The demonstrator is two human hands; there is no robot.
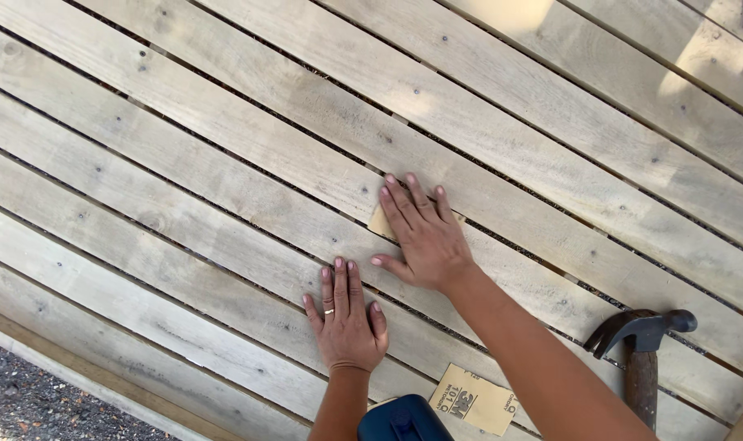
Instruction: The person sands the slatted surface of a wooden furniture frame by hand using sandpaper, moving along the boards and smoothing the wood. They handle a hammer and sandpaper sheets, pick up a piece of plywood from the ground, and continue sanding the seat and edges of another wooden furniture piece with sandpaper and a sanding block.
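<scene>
1. Head view: the right hand (pixel 424 237) lies palm down, fingers spread flat, pressing a small tan square of sandpaper (pixel 381 223) onto a weathered grey slatted wooden surface (pixel 184 163). Only the paper's left corner shows from under the fingers.
2. The left hand (pixel 345 318), with a ring on one finger, rests flat and open on a slat just below and left of the right hand, holding nothing.
3. A second tan sheet of sandpaper (pixel 476 398), printed back upward, lies on the slats near the bottom edge, between the two forearms.
4. A dark blue plastic object (pixel 402 419) sits at the bottom edge, just left of that sheet and touching its corner.
5. A claw hammer with a dark metal head and brown wooden handle (pixel 642 351) lies at lower right, well apart from both hands.
6. Grey gravel ground (pixel 28 400) shows at lower left beyond the boards.
</scene>
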